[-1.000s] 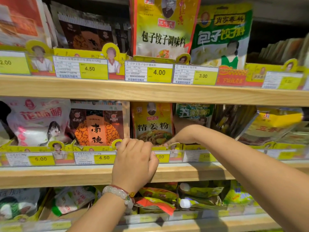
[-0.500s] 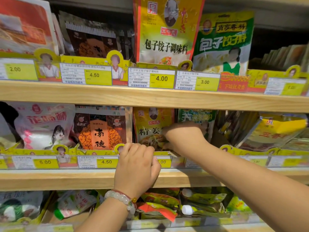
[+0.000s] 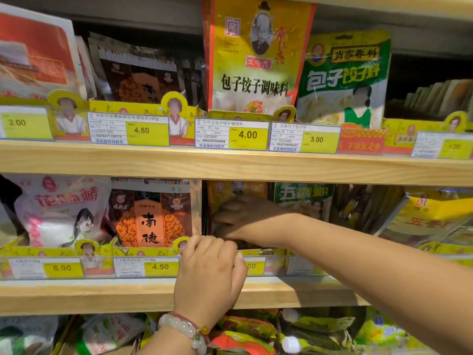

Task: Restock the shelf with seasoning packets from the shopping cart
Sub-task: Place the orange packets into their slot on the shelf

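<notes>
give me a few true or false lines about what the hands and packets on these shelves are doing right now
1. The right hand reaches into the middle shelf, in front of the yellow packet. True.
2. The left hand is lifting the orange and brown packet off the shelf. False: it grips the front rail of the middle shelf, and that packet stands untouched.
3. A bead bracelet sits on the left wrist. True.
4. The price tag under the tall yellow packet on the top shelf reads 6.00. False: it reads 4.00.
5. The green packet stands just right of the right hand. True.
</notes>
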